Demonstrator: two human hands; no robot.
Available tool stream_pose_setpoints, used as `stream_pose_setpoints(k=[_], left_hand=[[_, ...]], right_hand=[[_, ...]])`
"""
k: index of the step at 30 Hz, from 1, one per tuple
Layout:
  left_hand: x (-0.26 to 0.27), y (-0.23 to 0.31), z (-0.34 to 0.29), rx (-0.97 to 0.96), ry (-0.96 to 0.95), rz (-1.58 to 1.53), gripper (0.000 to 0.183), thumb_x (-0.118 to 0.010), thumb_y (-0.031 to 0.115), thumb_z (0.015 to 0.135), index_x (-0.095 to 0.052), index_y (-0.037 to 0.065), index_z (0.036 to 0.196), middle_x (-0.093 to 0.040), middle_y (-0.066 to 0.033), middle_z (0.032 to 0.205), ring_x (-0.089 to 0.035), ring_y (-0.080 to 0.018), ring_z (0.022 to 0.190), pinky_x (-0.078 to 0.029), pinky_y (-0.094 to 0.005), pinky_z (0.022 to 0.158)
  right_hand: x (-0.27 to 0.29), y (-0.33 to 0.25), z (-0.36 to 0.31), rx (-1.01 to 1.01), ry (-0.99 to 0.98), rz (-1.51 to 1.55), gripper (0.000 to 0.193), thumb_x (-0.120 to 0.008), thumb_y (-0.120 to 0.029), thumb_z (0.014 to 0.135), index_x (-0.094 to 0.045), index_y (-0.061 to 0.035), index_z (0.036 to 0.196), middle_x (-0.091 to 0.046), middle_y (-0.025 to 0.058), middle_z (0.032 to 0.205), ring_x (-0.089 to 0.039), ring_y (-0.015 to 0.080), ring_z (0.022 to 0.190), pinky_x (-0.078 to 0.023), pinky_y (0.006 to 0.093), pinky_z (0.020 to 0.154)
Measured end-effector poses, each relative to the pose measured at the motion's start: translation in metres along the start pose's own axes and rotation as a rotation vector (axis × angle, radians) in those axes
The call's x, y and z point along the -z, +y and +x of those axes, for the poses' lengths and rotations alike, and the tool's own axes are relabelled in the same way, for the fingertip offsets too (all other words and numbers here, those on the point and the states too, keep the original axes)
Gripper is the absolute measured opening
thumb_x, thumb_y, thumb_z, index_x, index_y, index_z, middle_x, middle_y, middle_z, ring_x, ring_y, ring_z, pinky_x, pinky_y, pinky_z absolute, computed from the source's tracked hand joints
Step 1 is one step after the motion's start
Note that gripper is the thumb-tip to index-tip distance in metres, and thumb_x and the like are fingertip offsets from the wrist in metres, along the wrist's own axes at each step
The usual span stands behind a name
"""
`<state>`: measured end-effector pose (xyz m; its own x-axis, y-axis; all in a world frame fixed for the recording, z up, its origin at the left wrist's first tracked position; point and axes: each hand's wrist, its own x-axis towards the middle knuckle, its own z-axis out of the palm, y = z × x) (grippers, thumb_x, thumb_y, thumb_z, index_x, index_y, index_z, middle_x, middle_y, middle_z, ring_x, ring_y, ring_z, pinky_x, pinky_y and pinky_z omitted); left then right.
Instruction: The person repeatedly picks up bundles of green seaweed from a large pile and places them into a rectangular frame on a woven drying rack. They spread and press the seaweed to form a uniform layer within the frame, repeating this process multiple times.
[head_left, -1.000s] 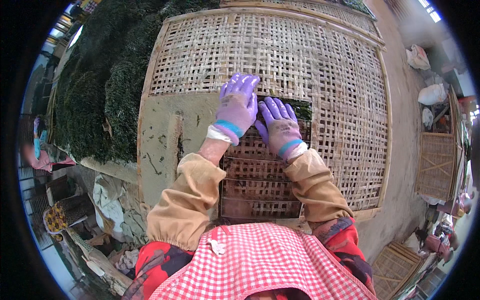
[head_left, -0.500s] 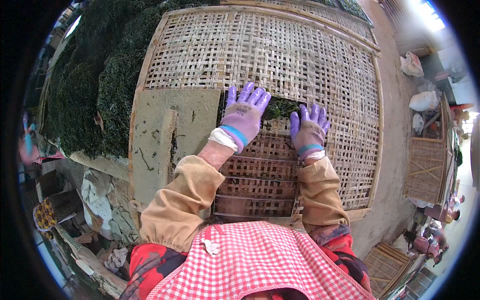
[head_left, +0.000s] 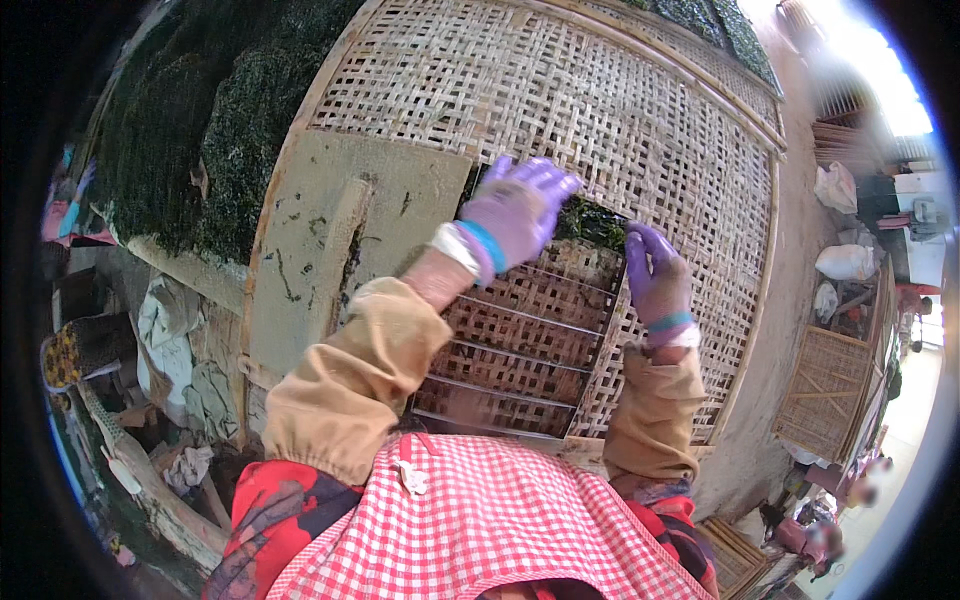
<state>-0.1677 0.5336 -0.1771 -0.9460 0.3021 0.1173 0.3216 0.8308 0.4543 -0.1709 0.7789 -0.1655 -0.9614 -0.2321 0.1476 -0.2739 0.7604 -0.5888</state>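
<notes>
My left hand [head_left: 512, 218], in a purple-coated glove, lies with outstretched fingers over the far left corner of a thin slatted frame [head_left: 538, 317]. Motion blurs its fingertips a little. At the frame's far right corner is my right hand [head_left: 662, 285], gloved alike, thumb and forefinger apart and touching or close to the frame edge; its other fingers are partly hidden. Between both hands a strip of wet dark green seaweed [head_left: 597, 222] fills the farthest compartment. The nearer compartments show the woven bamboo mat [head_left: 690, 190] underneath.
A greyish flat board [head_left: 405, 185] with a raised wooden bar [head_left: 345, 240] lies left of the frame. Beyond it rises a large heap of dark seaweed [head_left: 265, 130]. White sacks [head_left: 845, 262] and bamboo racks [head_left: 825, 385] stand to the right; people are farther off.
The view has turned slightly, so the mat and frame look tilted. My left hand's fingers now point more to the right. My right hand's fingers have drawn in from a wide spread.
</notes>
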Motion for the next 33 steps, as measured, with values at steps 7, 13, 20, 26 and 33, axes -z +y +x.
stream_pose_setpoints(k=[7, 13, 20, 26, 33], left_hand=[[0.017, -0.033, -0.038, 0.058, 0.303, -0.201, 0.035, -0.056, 0.007, 0.093, -0.062, 0.011, 0.127, -0.063, -0.0156, 0.127, -0.053, -0.0356, 0.126, -0.042, -0.0439, 0.109], [-0.007, -0.035, -0.049, 0.009, -0.025, 0.279, 0.049, -0.050, 0.014, 0.093, -0.052, 0.021, 0.142, -0.049, -0.0072, 0.148, -0.035, -0.0266, 0.144, -0.021, -0.0516, 0.120], [0.005, -0.018, -0.036, 0.146, -0.268, 0.353, 0.056, -0.048, 0.019, 0.094, -0.042, 0.020, 0.149, -0.037, -0.0015, 0.158, -0.022, -0.0228, 0.151, -0.009, -0.0599, 0.120], [0.011, -0.010, -0.021, 0.160, -0.400, 0.442, 0.057, -0.046, 0.013, 0.094, -0.040, 0.020, 0.151, -0.033, -0.0011, 0.160, -0.016, -0.0234, 0.152, -0.006, -0.0603, 0.121], [0.029, -0.038, -0.037, 0.224, -0.047, 0.090, 0.043, -0.054, 0.008, 0.090, -0.062, 0.020, 0.130, -0.055, -0.0013, 0.142, -0.034, -0.0225, 0.145, -0.014, -0.0532, 0.122]], right_hand=[[-0.053, -0.046, 0.060, -0.001, -0.902, -0.739, 0.036, -0.057, -0.035, 0.093, -0.075, -0.0040, 0.098, -0.073, 0.0186, 0.097, -0.071, 0.0361, 0.095, -0.056, 0.0428, 0.083], [-0.078, -0.029, 0.056, -0.420, -0.625, 0.413, 0.035, -0.062, -0.036, 0.095, -0.073, -0.0030, 0.102, -0.073, 0.0119, 0.083, -0.069, 0.0209, 0.072, -0.056, 0.0369, 0.066], [-0.082, -0.023, 0.049, 0.050, -0.304, 0.275, 0.026, -0.059, -0.025, 0.098, -0.067, -0.0079, 0.117, -0.073, 0.0145, 0.097, -0.070, 0.0235, 0.086, -0.055, 0.0352, 0.080], [-0.070, -0.036, 0.056, 0.005, -0.368, 0.224, 0.031, -0.058, -0.029, 0.099, -0.068, -0.0067, 0.117, -0.073, 0.0157, 0.097, -0.070, 0.0274, 0.090, -0.054, 0.0371, 0.083], [-0.075, -0.049, 0.045, 0.150, -0.075, 0.294, 0.025, -0.060, -0.023, 0.097, -0.069, -0.0046, 0.112, -0.073, 0.0159, 0.098, -0.072, 0.0261, 0.088, -0.056, 0.0370, 0.078]])
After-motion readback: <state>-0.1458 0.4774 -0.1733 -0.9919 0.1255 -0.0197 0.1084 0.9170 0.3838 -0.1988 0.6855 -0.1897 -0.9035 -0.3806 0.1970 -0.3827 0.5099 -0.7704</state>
